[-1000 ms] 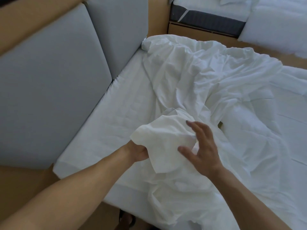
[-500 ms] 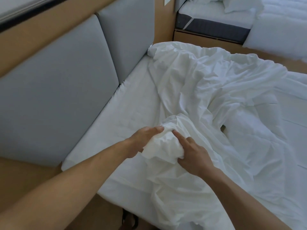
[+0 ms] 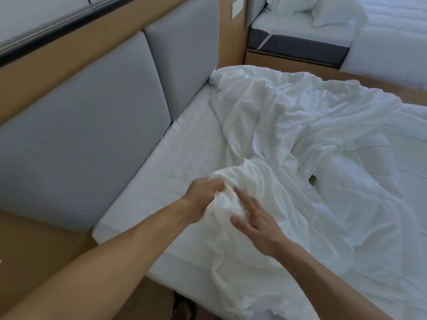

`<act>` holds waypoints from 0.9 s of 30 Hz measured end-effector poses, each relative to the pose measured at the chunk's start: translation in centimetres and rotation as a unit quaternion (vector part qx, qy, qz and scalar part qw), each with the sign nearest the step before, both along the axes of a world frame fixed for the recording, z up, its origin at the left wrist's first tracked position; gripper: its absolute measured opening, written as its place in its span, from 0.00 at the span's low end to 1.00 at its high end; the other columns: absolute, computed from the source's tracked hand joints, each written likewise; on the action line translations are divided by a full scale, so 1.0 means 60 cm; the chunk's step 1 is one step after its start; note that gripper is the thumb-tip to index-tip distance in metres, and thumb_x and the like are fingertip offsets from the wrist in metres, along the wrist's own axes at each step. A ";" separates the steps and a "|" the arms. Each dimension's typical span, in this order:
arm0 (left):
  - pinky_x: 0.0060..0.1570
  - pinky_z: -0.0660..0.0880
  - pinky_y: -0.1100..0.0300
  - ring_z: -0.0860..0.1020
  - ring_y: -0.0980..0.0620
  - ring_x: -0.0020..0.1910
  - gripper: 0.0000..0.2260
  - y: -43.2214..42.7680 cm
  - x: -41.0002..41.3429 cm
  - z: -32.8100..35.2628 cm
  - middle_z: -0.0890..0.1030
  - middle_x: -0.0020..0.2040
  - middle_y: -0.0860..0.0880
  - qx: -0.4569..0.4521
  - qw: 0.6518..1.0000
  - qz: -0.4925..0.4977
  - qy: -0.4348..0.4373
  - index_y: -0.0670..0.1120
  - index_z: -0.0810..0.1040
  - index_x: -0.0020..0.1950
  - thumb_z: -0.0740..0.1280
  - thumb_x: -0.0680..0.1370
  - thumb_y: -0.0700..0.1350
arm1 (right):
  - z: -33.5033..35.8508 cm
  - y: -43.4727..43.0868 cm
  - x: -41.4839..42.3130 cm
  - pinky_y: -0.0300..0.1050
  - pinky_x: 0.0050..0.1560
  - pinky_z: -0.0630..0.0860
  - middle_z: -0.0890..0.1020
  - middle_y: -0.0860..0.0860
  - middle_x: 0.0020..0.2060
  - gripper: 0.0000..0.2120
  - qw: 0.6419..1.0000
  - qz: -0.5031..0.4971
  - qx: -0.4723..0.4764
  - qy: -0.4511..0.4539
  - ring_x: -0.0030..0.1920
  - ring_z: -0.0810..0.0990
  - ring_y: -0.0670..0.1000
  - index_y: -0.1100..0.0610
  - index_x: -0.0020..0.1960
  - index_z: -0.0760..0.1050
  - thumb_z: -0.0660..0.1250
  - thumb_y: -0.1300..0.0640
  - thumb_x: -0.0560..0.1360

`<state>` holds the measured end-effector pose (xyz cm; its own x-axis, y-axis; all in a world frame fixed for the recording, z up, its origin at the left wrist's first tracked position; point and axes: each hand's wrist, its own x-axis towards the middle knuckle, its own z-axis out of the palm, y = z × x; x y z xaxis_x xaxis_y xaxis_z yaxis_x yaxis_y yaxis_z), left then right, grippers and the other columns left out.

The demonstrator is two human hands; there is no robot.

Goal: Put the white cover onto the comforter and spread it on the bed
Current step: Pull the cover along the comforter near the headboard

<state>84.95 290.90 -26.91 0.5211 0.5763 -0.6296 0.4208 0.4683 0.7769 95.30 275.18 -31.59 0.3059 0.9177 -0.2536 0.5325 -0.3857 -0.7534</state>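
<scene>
No legible text, label, brand or number in view. Small white wall plate (image 3: 237,9) on wooden panel (image 3: 231,42): surface too small to read.

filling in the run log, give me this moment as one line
phase: fitting cover | left hand: grips bunched white cover | right hand: fingers straight, on the bunch | white cover: crumpled on bed, not spread

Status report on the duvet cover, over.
Left hand grips a bunch of white cover. Right hand flat on the bunch, fingers straight. Cover crumpled across the mattress, not spread. No obstruction visible.
</scene>
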 end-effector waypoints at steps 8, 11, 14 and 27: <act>0.46 0.82 0.50 0.84 0.41 0.50 0.17 0.121 -0.184 0.129 0.84 0.53 0.40 0.033 0.990 -0.071 -0.116 0.42 0.84 0.54 0.75 0.66 0.40 | -0.073 -0.046 0.069 0.60 0.73 0.59 0.59 0.56 0.78 0.43 0.940 -0.212 -0.240 -0.118 0.76 0.60 0.59 0.52 0.80 0.48 0.58 0.31 0.76; 0.58 0.78 0.43 0.82 0.37 0.56 0.20 0.149 -0.272 0.099 0.83 0.57 0.38 0.009 0.998 -0.046 -0.035 0.41 0.82 0.60 0.75 0.69 0.38 | -0.090 -0.040 0.041 0.50 0.57 0.69 0.77 0.58 0.64 0.19 0.945 -0.180 -0.256 -0.098 0.63 0.75 0.60 0.56 0.63 0.68 0.59 0.43 0.81; 0.64 0.73 0.39 0.82 0.37 0.56 0.18 0.160 -0.329 0.051 0.82 0.58 0.36 0.009 0.998 0.024 0.059 0.39 0.80 0.61 0.72 0.72 0.37 | -0.101 -0.041 0.012 0.46 0.49 0.68 0.80 0.57 0.54 0.11 0.949 -0.132 -0.253 -0.131 0.56 0.78 0.59 0.55 0.51 0.68 0.55 0.47 0.83; 0.55 0.78 0.41 0.82 0.37 0.52 0.14 0.342 -0.457 0.001 0.82 0.54 0.37 0.086 0.985 0.121 0.093 0.38 0.82 0.56 0.71 0.70 0.34 | -0.067 -0.140 0.038 0.54 0.55 0.72 0.79 0.65 0.58 0.14 0.843 -0.392 -0.286 -0.233 0.58 0.79 0.64 0.61 0.56 0.72 0.55 0.51 0.83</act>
